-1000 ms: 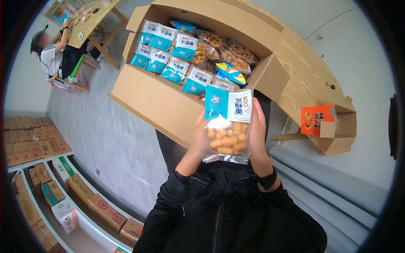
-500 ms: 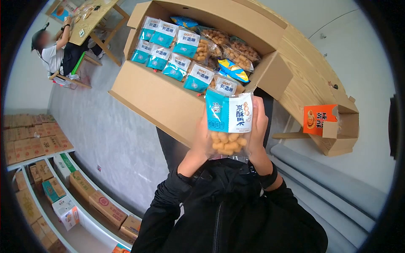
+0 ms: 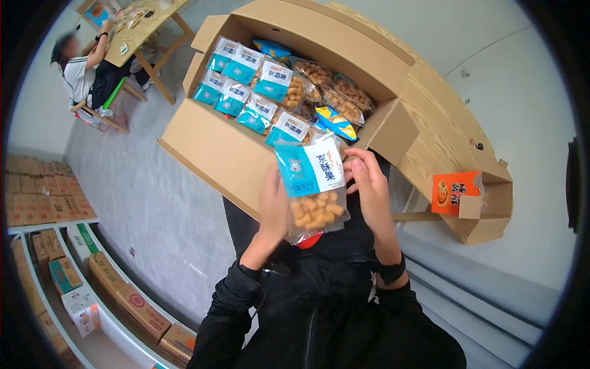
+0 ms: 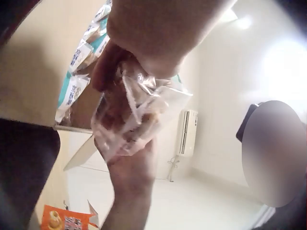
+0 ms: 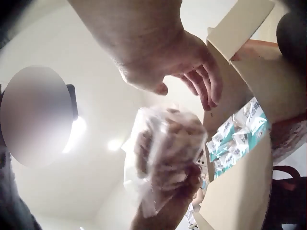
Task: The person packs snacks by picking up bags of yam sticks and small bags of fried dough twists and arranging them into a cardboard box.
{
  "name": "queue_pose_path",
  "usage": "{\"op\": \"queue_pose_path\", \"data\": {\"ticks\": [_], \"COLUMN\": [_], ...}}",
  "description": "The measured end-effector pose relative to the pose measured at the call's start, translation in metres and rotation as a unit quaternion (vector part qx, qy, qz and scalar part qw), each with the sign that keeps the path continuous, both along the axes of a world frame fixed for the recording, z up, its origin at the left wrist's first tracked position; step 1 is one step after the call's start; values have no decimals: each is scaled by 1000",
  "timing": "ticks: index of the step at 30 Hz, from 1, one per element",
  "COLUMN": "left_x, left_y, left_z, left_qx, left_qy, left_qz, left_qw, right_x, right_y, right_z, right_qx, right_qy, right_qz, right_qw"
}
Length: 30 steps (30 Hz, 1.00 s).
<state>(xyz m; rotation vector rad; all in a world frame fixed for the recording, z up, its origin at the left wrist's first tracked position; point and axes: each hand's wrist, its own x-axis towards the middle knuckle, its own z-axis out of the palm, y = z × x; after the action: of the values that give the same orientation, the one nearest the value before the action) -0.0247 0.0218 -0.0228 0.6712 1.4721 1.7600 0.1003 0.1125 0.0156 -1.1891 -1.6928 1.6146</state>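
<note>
A clear bag of snack pieces with a teal and white label [image 3: 310, 178] is held upright by the left hand [image 3: 273, 203], whose fingers go behind its left side. The right hand [image 3: 370, 190] is off the bag's right edge, fingers loosely bent with nothing between them. In the right wrist view a gap separates the right hand [image 5: 177, 62] from the bag [image 5: 165, 148]. In the left wrist view the left hand [image 4: 139, 43] grips the crinkled bag [image 4: 129, 120]. Beyond, an open carton [image 3: 209, 147] contains rows of similar bags [image 3: 257, 111].
The carton rests by a wooden table [image 3: 442, 104]; an orange-fronted box [image 3: 455, 194] stands at the right. Shelves with cartons [image 3: 141, 310] line the lower left. A person [image 3: 80, 74] sits at another table [image 3: 132, 46] at the upper left.
The right hand has let go of the bag and drawn away to the right. The bag, in the left hand, has shifted left and tilted slightly.
</note>
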Motion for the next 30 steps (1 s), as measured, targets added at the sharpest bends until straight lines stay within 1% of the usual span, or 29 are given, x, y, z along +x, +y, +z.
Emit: {"op": "queue_pose_path", "data": {"ticks": [1,2,3,4,6,7,8,10,11,12,14,15,16,18,19,21,22,23,24,25,27,29,30], "left_x": [-4,-6,-6,-3,2,4,4,8,6,2,-9,-15,-20,-31,-35,-38,-36,-35,-35,-35,-33,-34,-35], "left_y": [-3,-5,-6,-6,-7,-6,-6,-8,-11,-16,-28,-35,-40,-55,-61,-72,-76,-78,-79,-80,-81,-81,-81], "left_z": [5,10,17,16,14,18,20,22,21,18,7,1,-1,-14,-19,-26,-25,-24,-23,-24,-31,-33,-34], "left_qx": [-28,-55,-90,-84,-21,2,7,11,15,18,-32,-53,-77,-126,-127,-122,-125,-156,-185,-185,-193,-191,-188], "left_qy": [101,198,283,279,389,444,441,414,372,369,401,356,337,328,326,256,254,344,430,430,388,373,359], "left_qz": [8,16,19,22,25,42,47,21,-3,0,-9,-3,30,82,85,152,156,180,201,203,211,214,216], "left_qw": [994,979,955,956,921,895,896,910,928,929,915,933,938,933,933,947,946,908,860,860,876,882,888], "right_x": [2,4,6,4,-6,-8,-11,-14,-13,-14,-21,-24,-28,-38,-47,-65,-73,-80,-87,-94,-101,-105,-106], "right_y": [-1,0,0,-4,-11,-9,-6,-1,4,10,25,35,45,69,75,82,85,90,95,99,103,101,100], "right_z": [1,2,3,8,17,12,9,7,11,14,19,15,15,2,4,9,6,1,-4,-5,-4,2,5], "right_qx": [0,1,-22,-14,88,132,138,119,93,96,81,119,152,271,271,359,357,348,339,345,359,370,403], "right_qy": [45,87,100,87,75,59,56,101,98,95,124,128,111,25,25,-98,-98,-111,-124,-116,-113,-111,-119], "right_qz": [44,87,156,169,176,153,156,131,132,134,92,89,98,98,101,117,122,126,129,133,136,140,141], "right_qw": [998,992,982,982,978,978,976,979,982,982,985,981,977,957,957,921,921,922,924,922,917,911,896]}}
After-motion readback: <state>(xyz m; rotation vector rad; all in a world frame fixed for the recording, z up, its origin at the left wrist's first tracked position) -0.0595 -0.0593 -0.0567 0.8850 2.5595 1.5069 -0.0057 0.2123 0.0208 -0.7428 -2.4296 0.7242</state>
